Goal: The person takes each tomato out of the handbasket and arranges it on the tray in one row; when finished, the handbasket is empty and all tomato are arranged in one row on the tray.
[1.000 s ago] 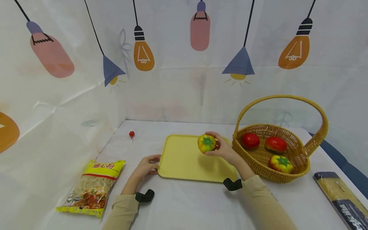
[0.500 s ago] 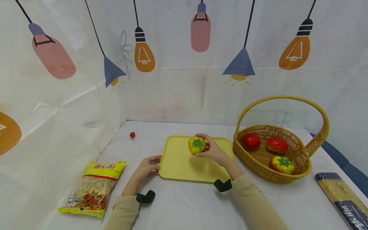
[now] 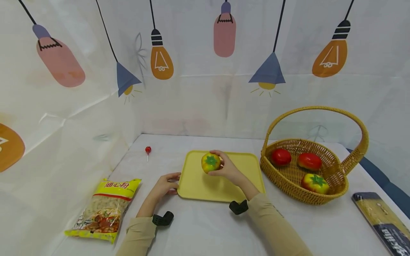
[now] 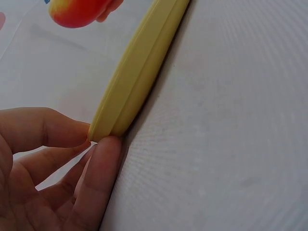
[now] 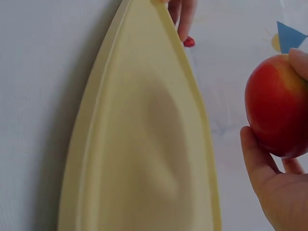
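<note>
Above the yellow tray [image 3: 242, 175], my right hand [image 3: 226, 170] grips a round red-and-yellow fruit [image 3: 210, 163] with a green leafy top. In the right wrist view the red side of this fruit [image 5: 276, 106] shows between thumb and fingers, apart from the tray, and a shadow falls on the tray. My left hand [image 3: 162, 187] pinches the tray's near left edge. The left wrist view shows the tray's corner [image 4: 113, 113] between a finger on one side and a fingertip on the other. The tray lies flat on the white table.
To the right stands a wicker basket [image 3: 282, 183] with two red fruits and another red-and-yellow one. A dark-and-tan package [image 3: 378, 217] lies at the far right. At left are a yellow pasta bag [image 3: 104, 209] and a red lollipop [image 3: 148, 149].
My right hand has carried the fruit leftward over the tray, from its right half to its left part. The left hand has stayed at the tray's edge.
</note>
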`<state>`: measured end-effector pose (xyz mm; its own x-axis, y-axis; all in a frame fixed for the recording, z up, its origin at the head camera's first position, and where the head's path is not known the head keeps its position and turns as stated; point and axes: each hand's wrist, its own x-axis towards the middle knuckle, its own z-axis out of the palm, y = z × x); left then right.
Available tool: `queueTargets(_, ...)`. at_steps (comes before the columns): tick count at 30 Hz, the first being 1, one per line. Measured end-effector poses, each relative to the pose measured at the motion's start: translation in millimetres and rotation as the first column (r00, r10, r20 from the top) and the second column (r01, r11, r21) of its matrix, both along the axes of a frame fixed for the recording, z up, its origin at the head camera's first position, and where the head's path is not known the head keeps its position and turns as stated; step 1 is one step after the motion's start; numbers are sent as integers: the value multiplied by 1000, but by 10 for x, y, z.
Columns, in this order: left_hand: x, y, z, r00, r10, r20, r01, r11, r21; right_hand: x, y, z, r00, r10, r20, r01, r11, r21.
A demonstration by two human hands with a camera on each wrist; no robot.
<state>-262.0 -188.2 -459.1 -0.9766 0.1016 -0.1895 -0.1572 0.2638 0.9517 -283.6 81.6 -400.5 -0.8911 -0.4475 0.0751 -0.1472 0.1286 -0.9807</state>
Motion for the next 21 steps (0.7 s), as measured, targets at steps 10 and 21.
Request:
queueTargets(10, -15, 0, -19, 1000, 9, 8, -9, 1000, -1, 52, -192, -33, 1000, 12, 24, -12, 1000, 5)
queueTargets(21, -9, -3, -15, 1000, 5, -5, -5, 1000, 2, 28, -332, -90, 999, 17, 30, -18, 999, 28)
